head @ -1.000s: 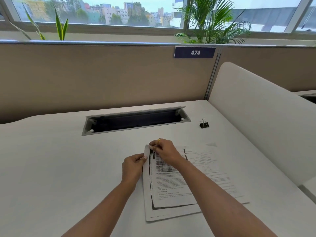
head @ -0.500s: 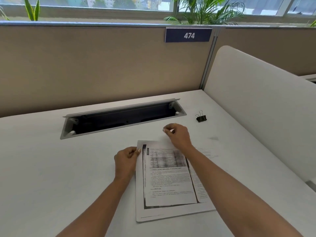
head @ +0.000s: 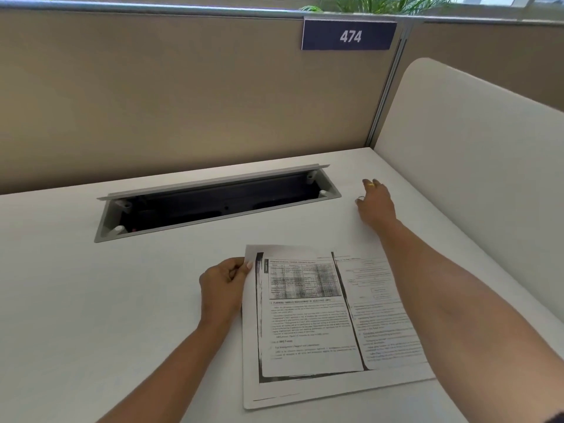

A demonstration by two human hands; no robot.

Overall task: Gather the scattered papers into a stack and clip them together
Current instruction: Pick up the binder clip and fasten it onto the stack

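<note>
At lower centre the papers [head: 308, 325] lie roughly stacked, the left hand [head: 222, 285] pinching their left edge; clipping remains, judging by this: the right hand [head: 375, 204] is stretched to the upper right, fingers curled, whether holding anything cannot be told

Flat stack of printed white paper sheets [head: 308, 328] lies on the white laminate desk [head: 76, 300], in front of the rectangular grey metal cable hatch [head: 219, 206]. Left hand [head: 224, 285] grips the stack's left edge; right hand [head: 376, 204] is just right of the hatch.

Bright, even daylight comes from behind the partition [head: 183, 102]. Shadows on the desk [head: 61, 300] are faint. Edges bend with wide-angle distortion. The paper [head: 305, 315] print is slightly blurred.
</note>
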